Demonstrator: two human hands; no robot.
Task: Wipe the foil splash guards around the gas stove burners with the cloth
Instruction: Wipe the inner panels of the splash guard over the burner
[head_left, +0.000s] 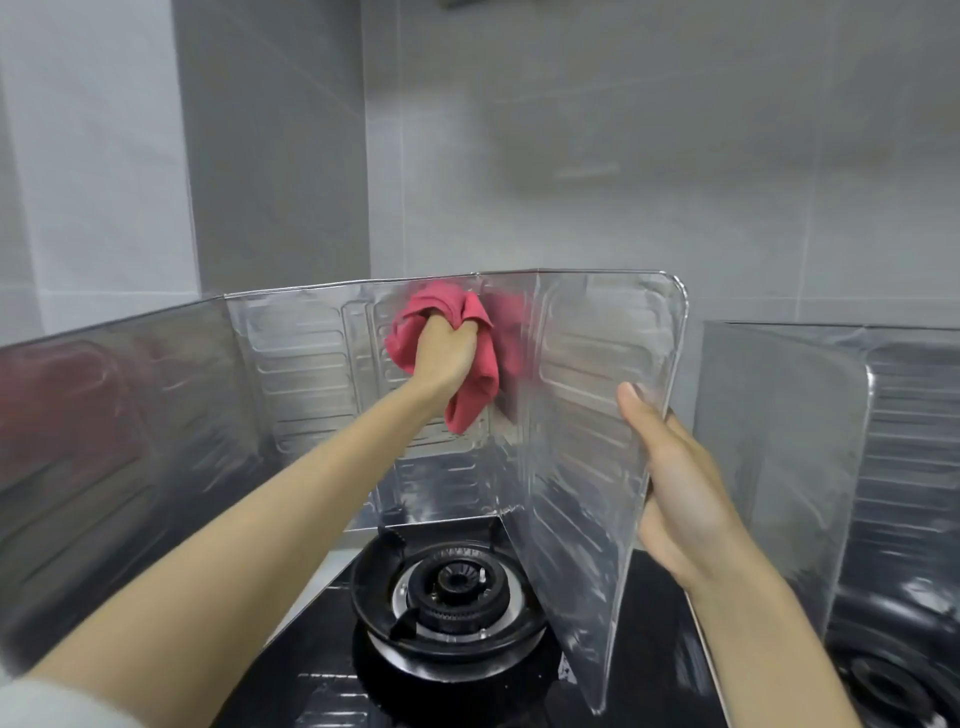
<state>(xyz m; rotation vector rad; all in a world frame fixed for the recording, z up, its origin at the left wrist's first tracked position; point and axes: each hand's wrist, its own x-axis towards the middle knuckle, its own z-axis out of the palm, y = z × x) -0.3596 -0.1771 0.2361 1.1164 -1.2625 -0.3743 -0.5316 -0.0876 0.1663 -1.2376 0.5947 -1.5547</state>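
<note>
Pressing red cloth (470, 358) against foil guard (311, 358), left hand (441, 353) gripping.

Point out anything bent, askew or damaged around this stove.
The foil splash guard around the left burner looks dented and wavy, most on its left wing. Its right wing is wrinkled too, below where the right hand holds its edge. No spill shows.

A pale grey-white fabric sleeve (52, 701) (just its edge, lower left of the frame) sat high on the left arm; both forearms were bare down to the left hand (441, 353) and right hand (675, 483).
</note>
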